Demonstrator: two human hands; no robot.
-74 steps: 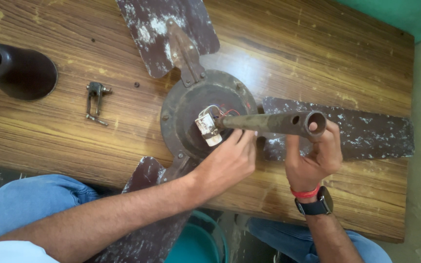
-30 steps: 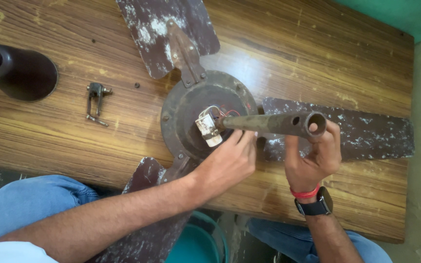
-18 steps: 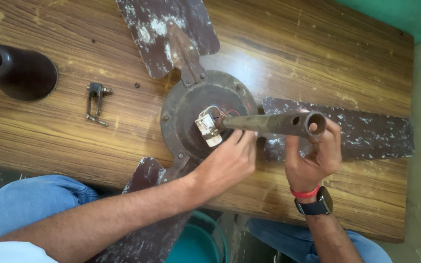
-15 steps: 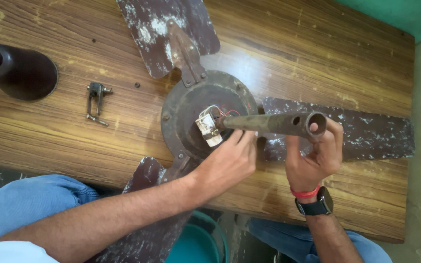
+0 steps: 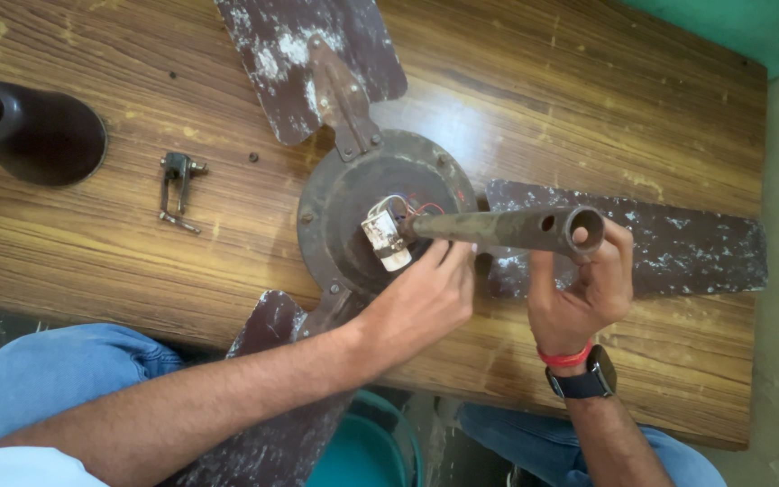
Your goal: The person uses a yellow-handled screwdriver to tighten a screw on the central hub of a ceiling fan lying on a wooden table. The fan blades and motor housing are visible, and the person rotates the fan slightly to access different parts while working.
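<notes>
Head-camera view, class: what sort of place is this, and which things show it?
Probably a small repair workshop or home workbench. A worn brown ceiling fan with peeling blades lies dismantled on a scratched wooden table, beside a loose metal clamp and a dark brown cone-shaped fan cover.

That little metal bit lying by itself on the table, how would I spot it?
On the wooden table, look left of the ceiling fan's round motor housing. Between it and the dark cone-shaped cover lies a small metal clamp, the only loose, thin, pronged piece there.
</notes>
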